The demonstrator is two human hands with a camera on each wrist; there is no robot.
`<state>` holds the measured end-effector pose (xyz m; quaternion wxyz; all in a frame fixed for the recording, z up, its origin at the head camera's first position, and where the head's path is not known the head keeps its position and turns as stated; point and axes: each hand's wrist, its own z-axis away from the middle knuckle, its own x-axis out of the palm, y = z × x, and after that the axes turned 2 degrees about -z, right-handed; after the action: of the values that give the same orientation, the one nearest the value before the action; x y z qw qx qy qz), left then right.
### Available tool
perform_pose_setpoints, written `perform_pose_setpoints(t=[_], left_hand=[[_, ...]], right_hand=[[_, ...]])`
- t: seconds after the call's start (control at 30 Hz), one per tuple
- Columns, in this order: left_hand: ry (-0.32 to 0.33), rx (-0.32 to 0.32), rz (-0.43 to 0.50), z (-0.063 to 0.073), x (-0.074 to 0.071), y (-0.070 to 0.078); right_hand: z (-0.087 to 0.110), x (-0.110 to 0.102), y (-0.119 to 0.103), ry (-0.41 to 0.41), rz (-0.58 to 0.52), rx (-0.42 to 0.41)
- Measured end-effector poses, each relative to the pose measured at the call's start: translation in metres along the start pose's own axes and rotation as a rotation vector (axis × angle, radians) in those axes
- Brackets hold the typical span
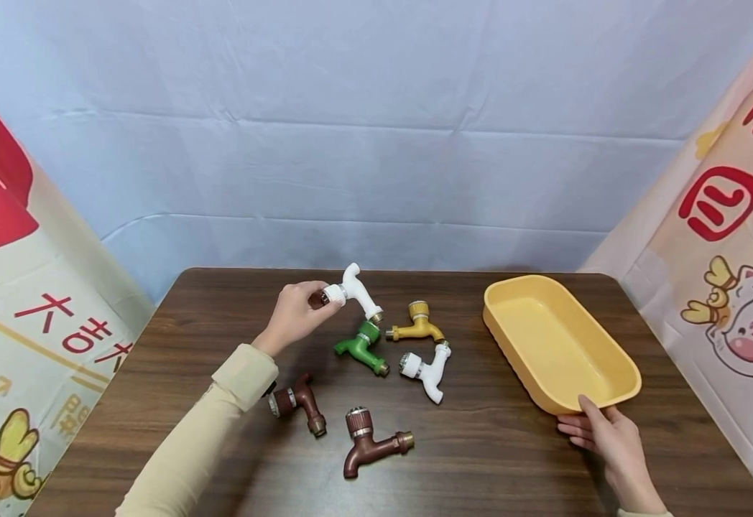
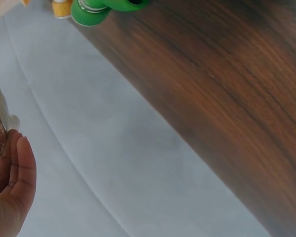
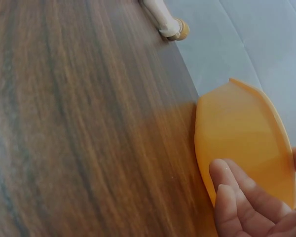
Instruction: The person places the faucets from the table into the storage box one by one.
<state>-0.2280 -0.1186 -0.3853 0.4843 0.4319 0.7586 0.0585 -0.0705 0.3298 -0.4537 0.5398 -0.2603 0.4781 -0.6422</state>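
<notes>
My left hand (image 1: 299,314) pinches a white faucet (image 1: 356,289) by its ribbed knob, holding it up above the green faucet (image 1: 361,348). In the left wrist view, the fingers (image 2: 23,173) bend round the knob at the left edge. On the right, my right hand (image 1: 612,441) grips the near end of the yellow tray (image 1: 560,345), its thumb over the rim and the other fingers against the outer wall. The right wrist view shows those fingers (image 3: 246,202) on the tray's outside.
Beside the green faucet lie a yellow faucet (image 1: 419,327) and a second white faucet (image 1: 430,371). Nearer to me are two brown faucets, one at the left (image 1: 302,403) and one in front (image 1: 373,445). The dark wooden table (image 1: 480,459) ends at a pale cloth backdrop (image 1: 376,179).
</notes>
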Motion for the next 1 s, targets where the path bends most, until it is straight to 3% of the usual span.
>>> perform_pose_setpoints(t=[0.57, 1.0], left_hand=[[0.016, 0.02, 0.057, -0.011, 0.022, 0.013], [0.012, -0.066, 0.19, -0.017, 0.029, 0.024]], right_hand=[[0.0, 0.001, 0.0, -0.007, -0.012, -0.023], [0.0, 0.001, 0.001, 0.001, -0.012, -0.016]])
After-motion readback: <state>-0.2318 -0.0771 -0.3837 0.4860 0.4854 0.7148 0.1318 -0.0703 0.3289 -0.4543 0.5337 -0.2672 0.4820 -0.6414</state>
